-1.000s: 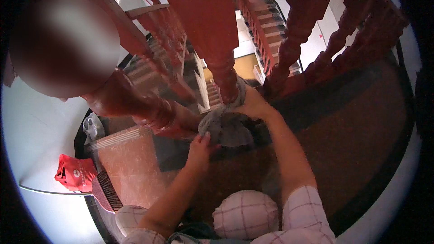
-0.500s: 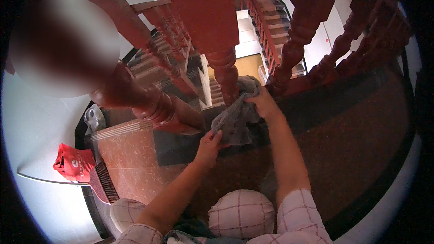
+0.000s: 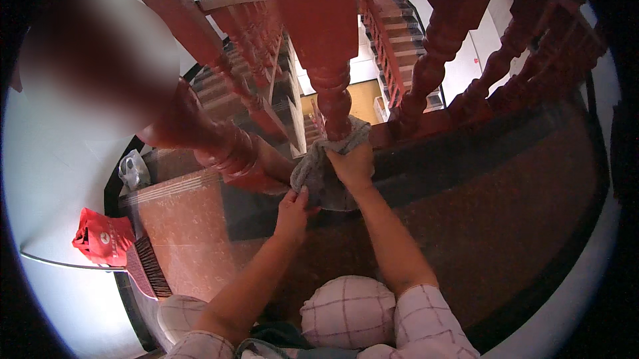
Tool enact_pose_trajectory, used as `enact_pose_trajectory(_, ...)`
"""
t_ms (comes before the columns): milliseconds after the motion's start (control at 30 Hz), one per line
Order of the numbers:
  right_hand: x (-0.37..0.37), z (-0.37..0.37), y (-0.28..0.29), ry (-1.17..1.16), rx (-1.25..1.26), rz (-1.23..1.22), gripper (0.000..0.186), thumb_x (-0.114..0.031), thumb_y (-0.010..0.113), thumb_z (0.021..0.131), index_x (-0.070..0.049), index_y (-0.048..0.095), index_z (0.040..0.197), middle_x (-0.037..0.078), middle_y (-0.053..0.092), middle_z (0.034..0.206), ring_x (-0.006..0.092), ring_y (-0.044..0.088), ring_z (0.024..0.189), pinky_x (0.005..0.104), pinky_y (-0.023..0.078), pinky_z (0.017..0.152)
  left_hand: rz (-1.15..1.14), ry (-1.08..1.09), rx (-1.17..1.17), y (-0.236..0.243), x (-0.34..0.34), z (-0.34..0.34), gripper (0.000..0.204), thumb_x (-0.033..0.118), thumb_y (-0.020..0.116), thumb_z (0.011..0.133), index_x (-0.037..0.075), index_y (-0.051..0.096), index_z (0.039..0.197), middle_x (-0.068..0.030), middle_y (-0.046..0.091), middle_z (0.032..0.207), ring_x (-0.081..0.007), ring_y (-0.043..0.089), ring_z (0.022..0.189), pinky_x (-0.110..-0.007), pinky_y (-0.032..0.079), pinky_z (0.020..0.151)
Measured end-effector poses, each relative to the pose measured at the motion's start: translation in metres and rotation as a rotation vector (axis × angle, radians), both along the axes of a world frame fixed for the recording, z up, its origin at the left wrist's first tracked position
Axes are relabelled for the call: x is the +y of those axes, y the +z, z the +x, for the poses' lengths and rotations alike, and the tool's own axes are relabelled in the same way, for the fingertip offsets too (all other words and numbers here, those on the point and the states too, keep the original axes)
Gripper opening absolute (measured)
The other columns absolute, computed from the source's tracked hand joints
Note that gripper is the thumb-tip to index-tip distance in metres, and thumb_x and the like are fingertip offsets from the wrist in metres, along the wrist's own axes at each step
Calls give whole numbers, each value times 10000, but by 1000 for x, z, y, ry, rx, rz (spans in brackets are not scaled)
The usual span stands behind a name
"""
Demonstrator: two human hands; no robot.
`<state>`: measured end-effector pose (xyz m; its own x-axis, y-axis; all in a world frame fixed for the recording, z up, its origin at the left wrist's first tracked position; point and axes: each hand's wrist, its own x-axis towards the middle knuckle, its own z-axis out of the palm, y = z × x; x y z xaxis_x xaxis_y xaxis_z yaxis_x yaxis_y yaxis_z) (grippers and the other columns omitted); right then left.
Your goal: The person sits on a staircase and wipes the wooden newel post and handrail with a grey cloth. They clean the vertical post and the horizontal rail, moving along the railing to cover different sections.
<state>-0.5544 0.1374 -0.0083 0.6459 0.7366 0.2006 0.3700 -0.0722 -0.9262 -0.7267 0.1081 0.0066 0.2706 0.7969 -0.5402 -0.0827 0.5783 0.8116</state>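
A grey cloth (image 3: 313, 167) is bunched around the foot of a reddish-brown turned baluster (image 3: 333, 96) in front of me. My right hand (image 3: 353, 165) presses part of the cloth against the baluster's base, its fingers partly hidden in the folds. Lower and to the left, my left hand (image 3: 293, 212) pinches the cloth's near edge between thumb and fingers. Left of the cloth stands a thicker turned newel post (image 3: 233, 153), its foot close to the fabric.
More balusters (image 3: 426, 79) line the right side. Beyond the railing, stairs (image 3: 396, 26) lead downward. At the left wall are a red bag (image 3: 103, 236), a broom (image 3: 150, 269) and a pale plastic bag (image 3: 134, 171). Brown flooring (image 3: 459, 226) with a dark border lies below.
My right hand has moved left and slightly down, drawing the cloth closer around the baluster's foot. My left hand has shifted a little left, still holding the cloth's edge.
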Motion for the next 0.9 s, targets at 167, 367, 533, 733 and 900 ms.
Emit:
enact_pose_trajectory(167,-7,21,6,234,297,19,591,-161,811,622,-11,566,1138,123,627,1095,255,617,982,389,492,819,12,19,-9,-5,0,-5,255,256,514,944,88,562,1130,0,592,1032,-127,562,929,-316,513,734)
enact_pose_trajectory(367,-21,44,-15,54,906,142,511,-13,697,708,-33,541,1194,103,590,1139,242,577,1029,366,477,863,27,-24,-52,3,2,1,235,244,531,935,83,584,1098,-9,592,1085,-134,572,945,-300,505,757)
enact_pose_trajectory(533,-108,35,0,-108,1102,30,506,13,633,741,-49,504,1226,116,569,1158,271,565,1043,401,472,870,185,-153,-41,13,-1,0,190,186,519,930,52,597,1040,-11,607,1036,-131,569,916,-289,496,784)
enact_pose_trajectory(733,-152,11,8,84,780,-90,478,-141,713,775,-15,522,1194,117,570,1167,235,552,1040,364,448,890,568,-146,110,15,42,7,166,122,504,919,2,575,1009,-43,592,1017,-126,554,943,-274,476,805)
enact_pose_trajectory(900,-129,20,8,107,759,19,435,-154,673,817,9,520,1190,89,578,1141,191,549,1026,328,436,897,662,-249,-119,43,82,78,226,109,631,845,16,559,1038,-50,604,959,-162,561,932,-304,464,809)
